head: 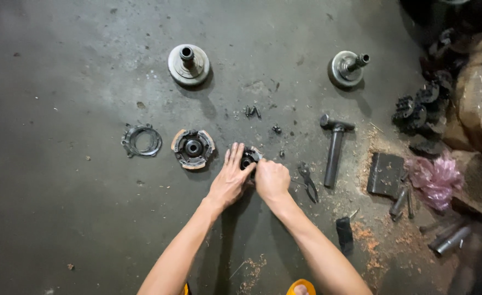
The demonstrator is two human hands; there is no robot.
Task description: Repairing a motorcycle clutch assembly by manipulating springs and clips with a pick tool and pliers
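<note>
Nearest the camera, both forearms reach out over a stained concrete floor (60,180), and the two hands meet on a small dark round clutch part (249,158) lying on the floor a little right of centre. The left hand (230,180) lies flat on the near-left side of the part with its fingers spread and stretched forward, steadying it; the right hand (272,179) is curled tight, fingers pressed together against the part's right edge, as if pinching or pressing something small there. By the look of it, the work is at the stage of fitting or freeing a piece on this part, and the next move would seem to call for a firm hold with the left and a careful twist or pull with the right. What the right fingers actually grip is hidden under the knuckles, and most of the part is covered by both hands. Just beside the right hand lie dark pliers (308,181), and beyond them a hammer (334,147). To the left sit a second clutch assembly with tan shoes (193,148) and a loose ring of springs (141,140). Farther off stand two flanged shafts (188,64) (348,67). The heap at the right edge, with pink plastic (436,177), is dim and cut off.
</note>
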